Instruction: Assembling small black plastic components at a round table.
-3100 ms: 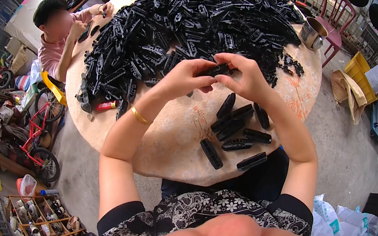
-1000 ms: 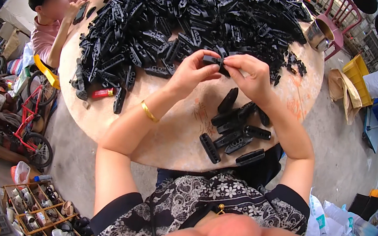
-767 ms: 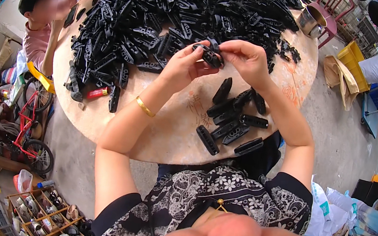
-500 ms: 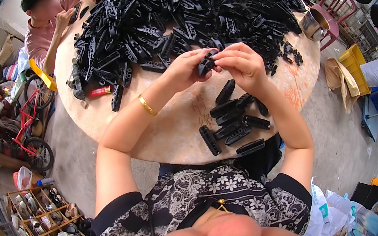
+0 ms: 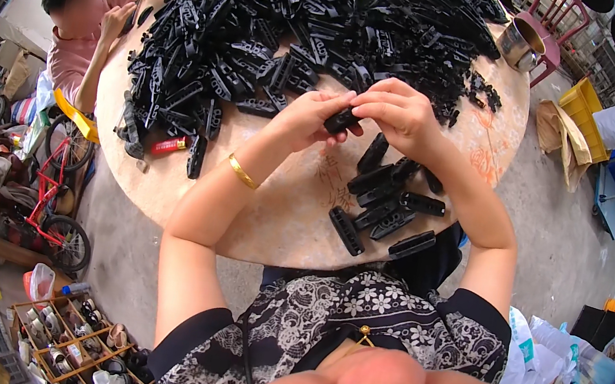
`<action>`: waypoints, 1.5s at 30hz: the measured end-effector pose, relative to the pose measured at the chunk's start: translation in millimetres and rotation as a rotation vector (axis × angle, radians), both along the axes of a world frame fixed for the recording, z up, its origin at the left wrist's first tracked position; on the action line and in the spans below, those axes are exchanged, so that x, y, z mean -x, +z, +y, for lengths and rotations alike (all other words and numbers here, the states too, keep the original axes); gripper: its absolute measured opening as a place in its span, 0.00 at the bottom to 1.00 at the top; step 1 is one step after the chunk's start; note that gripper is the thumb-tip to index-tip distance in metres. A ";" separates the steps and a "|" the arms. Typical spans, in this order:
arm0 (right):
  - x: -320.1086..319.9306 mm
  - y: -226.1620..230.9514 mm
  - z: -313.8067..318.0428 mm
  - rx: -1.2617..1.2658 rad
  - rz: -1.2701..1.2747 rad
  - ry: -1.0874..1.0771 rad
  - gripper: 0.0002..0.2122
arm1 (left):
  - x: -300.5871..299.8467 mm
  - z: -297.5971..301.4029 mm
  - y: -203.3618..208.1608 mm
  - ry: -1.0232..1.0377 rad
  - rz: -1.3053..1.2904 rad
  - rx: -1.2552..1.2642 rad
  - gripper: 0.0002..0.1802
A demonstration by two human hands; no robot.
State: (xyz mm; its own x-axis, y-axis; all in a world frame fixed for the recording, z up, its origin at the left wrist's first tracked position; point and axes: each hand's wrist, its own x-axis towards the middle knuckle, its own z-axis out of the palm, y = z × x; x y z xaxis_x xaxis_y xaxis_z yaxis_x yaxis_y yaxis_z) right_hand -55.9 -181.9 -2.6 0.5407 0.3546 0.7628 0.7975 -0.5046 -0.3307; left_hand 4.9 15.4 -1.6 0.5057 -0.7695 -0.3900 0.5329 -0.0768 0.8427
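My left hand is closed around a small black plastic part, held just above the table. The thumb and fingertips of my right hand pinch together at the upper end of that part; whether they grip the part itself or a smaller piece is hidden. A big heap of black plastic parts lies beyond both hands. Nearer to me, below my right wrist, is a loose group of long black slotted parts.
The round table has a red lighter-like object at its left. A metal pot stands at the far right, close to a heap of smaller black pieces. Across the left edge, a co-worker handles dark parts.
The black part has been turned in my left hand and now shows a smoother, longer side. My right fingers have drawn closer together over it. The whole view has shifted slightly.
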 end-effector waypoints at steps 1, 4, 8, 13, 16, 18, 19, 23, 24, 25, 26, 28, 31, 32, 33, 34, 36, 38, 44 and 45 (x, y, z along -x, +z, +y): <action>1.0 1.2 -1.0 0.040 -0.009 -0.008 0.12 | -1.1 1.2 3.2 -0.024 -0.006 -0.001 0.20; 0.5 3.9 -3.7 0.068 -0.016 -0.044 0.12 | 0.3 1.7 19.0 -0.050 -0.113 -0.012 0.20; -4.6 1.6 -0.3 -0.112 0.119 -0.024 0.14 | 1.6 3.7 15.7 -0.074 -0.390 -0.060 0.24; -4.1 -3.9 -10.6 -0.342 0.857 0.090 0.18 | 8.9 -2.9 6.2 -0.005 -0.789 -0.185 0.19; -0.9 -0.7 -9.2 -0.467 0.912 0.136 0.17 | 14.7 -5.0 8.7 0.028 -0.980 -0.218 0.19; -2.7 -1.9 -10.3 -0.420 0.912 0.148 0.15 | 13.6 -4.4 7.3 0.007 -0.991 -0.255 0.19; -3.7 -1.8 -10.7 -0.402 0.912 0.170 0.15 | 13.1 -4.1 7.2 -0.004 -0.996 -0.273 0.19; -20.5 -7.0 -34.7 -0.402 0.736 -0.027 0.13 | 20.9 -4.5 18.2 -0.262 -1.099 -0.185 0.21; -23.8 -5.5 -42.3 -0.413 0.605 -0.170 0.12 | 23.8 -3.4 18.4 -0.424 -1.176 -0.263 0.22; -25.7 -2.8 -52.2 -0.207 0.392 -0.368 0.12 | 27.3 -3.1 23.1 -0.480 -1.180 -0.218 0.21; -28.7 -1.8 -63.0 0.001 0.173 -0.557 0.12 | 29.2 -2.9 26.9 -0.536 -1.182 -0.172 0.21; -37.9 -22.6 -80.2 0.214 0.103 -0.732 0.11 | 19.3 -1.7 28.2 -0.310 -1.166 -0.190 0.20; -42.3 -30.5 -84.1 0.311 0.214 -0.780 0.09 | -5.4 8.2 31.0 0.272 -1.672 -0.944 0.21; -39.4 -25.7 -81.9 0.340 0.242 -0.781 0.08 | -15.0 16.5 27.2 0.301 -1.623 -1.076 0.21; -37.9 -21.2 -79.2 0.368 0.267 -0.780 0.07 | -23.8 25.9 16.8 0.301 -1.630 -1.106 0.21; -36.4 -20.4 -76.6 0.379 0.254 -0.797 0.06 | -27.8 30.9 12.8 0.298 -1.637 -1.137 0.21; -33.8 -20.1 -72.3 0.401 0.230 -0.833 0.05 | -32.4 34.2 10.0 0.254 -1.662 -1.111 0.20; -34.5 -21.9 -68.9 0.366 0.206 -0.820 0.04 | -31.8 34.1 10.0 0.222 -1.677 -1.105 0.18; -29.5 -16.0 -68.3 0.294 0.187 -0.769 0.06 | -20.8 21.9 10.1 0.240 -1.812 -1.057 0.18; -29.1 -17.6 -70.4 0.314 0.168 -0.792 0.08 | -21.8 21.6 8.3 0.324 -1.810 -0.924 0.18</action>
